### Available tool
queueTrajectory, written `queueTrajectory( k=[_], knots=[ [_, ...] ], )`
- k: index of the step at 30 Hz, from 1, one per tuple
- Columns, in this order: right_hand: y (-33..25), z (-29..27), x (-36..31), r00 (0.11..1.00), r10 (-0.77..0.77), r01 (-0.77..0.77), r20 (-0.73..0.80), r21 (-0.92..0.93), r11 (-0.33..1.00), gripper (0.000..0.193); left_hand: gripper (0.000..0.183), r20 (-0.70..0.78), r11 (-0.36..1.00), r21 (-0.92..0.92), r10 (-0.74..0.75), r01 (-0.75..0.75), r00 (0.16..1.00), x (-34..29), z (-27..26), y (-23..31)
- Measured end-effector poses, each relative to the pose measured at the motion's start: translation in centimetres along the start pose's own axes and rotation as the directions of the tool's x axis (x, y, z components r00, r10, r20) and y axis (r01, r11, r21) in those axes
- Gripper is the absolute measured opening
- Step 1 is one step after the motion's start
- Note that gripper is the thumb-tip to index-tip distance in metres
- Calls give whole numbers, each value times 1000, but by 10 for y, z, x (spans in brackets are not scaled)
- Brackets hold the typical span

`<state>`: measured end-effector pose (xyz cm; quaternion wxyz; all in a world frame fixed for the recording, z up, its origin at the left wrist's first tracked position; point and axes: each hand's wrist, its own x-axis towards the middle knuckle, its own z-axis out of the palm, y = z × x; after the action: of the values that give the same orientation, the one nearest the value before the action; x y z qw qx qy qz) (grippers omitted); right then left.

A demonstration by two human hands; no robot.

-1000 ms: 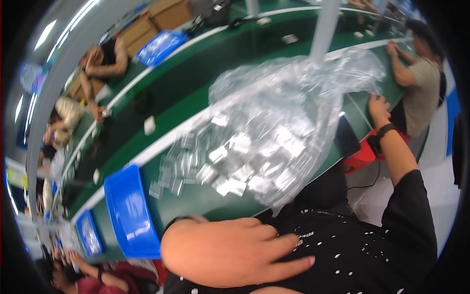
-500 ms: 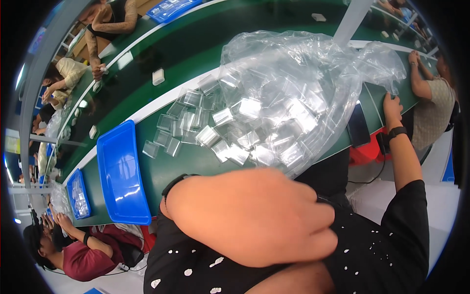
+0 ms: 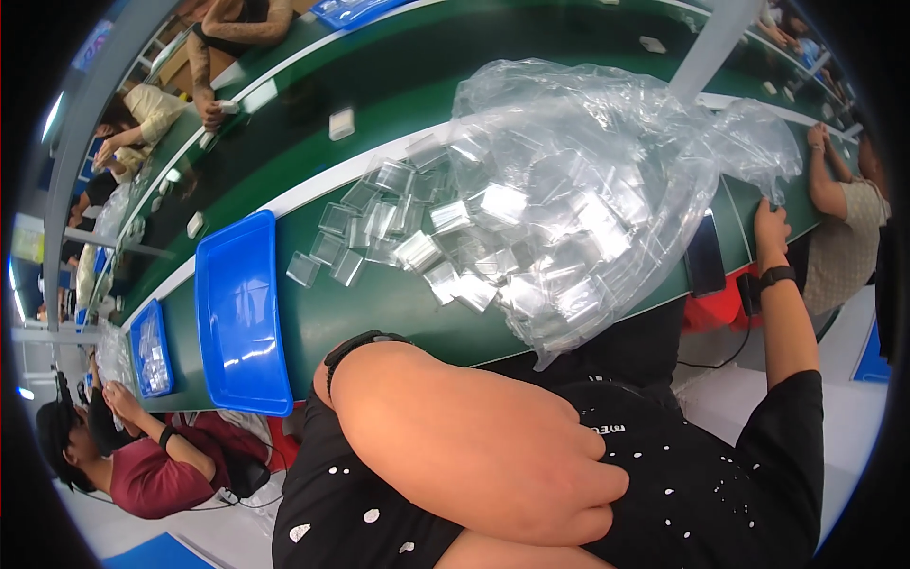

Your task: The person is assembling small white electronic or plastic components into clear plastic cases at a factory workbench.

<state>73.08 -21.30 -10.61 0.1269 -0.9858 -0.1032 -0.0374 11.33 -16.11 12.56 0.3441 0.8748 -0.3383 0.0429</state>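
My left hand (image 3: 493,436) is in front of my black shirt, back upward and a dark band at its wrist. Its fingers are curled in, and the palm side is hidden. Far to the right, my right hand (image 3: 773,229), also with a dark wristband, has its fingers closed at the drawn-out end of a large clear plastic bag (image 3: 607,104). The bag lies open on the green table (image 3: 322,303). Many small clear plastic cases (image 3: 417,251) spill from its mouth toward the left; others remain inside under the film.
An empty blue tray (image 3: 237,379) stands left of the cases, with a smaller blue tray (image 3: 156,384) of clear pieces beyond. A dark phone (image 3: 703,254) lies by the table edge. White pieces (image 3: 341,123) dot the green belt behind. Other people work along both sides.
My left hand has dropped a little, away from the bag and closer to my body. The view has shifted slightly; the right hand stays at the bag's end.
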Motion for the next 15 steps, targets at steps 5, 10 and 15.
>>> queueTrajectory(
  k=[5,10,15],
  knots=[
    [2,0,2,1000,-13,12,16,20,1000,79,18,-35,998,37,46,-45,998,1,0,-3],
    [3,0,2,1000,-20,19,22,44,999,80,19,-26,988,-145,49,-52,998,2,1,-7],
    [2,0,1,999,-22,21,24,39,999,79,21,17,963,-269,-21,24,1000,3,4,-2]
  ],
)
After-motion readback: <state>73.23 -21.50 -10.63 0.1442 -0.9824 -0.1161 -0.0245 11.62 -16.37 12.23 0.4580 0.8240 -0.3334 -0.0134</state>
